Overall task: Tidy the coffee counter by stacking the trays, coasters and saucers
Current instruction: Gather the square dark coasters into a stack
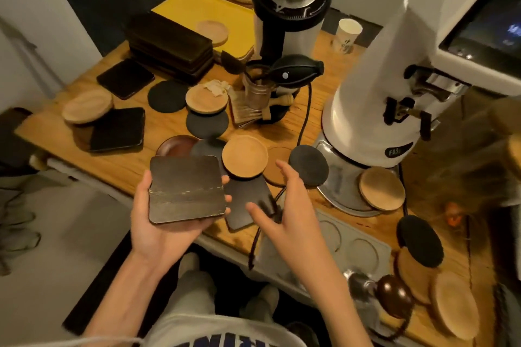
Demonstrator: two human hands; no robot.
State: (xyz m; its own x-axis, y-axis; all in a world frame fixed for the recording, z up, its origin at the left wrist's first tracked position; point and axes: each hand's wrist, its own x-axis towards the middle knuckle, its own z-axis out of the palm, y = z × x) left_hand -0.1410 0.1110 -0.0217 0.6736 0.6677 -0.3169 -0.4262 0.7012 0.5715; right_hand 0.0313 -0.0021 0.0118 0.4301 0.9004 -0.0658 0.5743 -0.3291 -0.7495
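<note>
1. In our left hand [158,217], just off the near edge of the tabletop [135,160], lies a dark square coaster [187,190]. Thumb and fingertips curl round its edges, but the palm carries most of it. If the wrist tilts, the piece can slide off, and only the floor waits beneath.
2. Just to the right of it, our right hand [282,205] hovers with fingers spread, grasping nothing, over a second dark square coaster [248,203] that lies close to the tabletop's near edge. A careless nudge there may push it over the edge instead of lifting it.
3. Beyond the right hand's fingertips, a light wooden saucer [244,156] seems to rest partly on that second piece. If we drag the piece out from under it, we can tip the saucer or knock it into the black round coaster [308,166] just beside it.
4. Beneath the right hand, a dark cable [307,115] runs past the same spot. Our fingers may snag it and tug whatever it feeds near the white grinder [394,93].
5. The right hand is blurred, so we cannot tell whether it touches anything yet. A misjudged reach is the likeliest cause of all of these slips.
</note>
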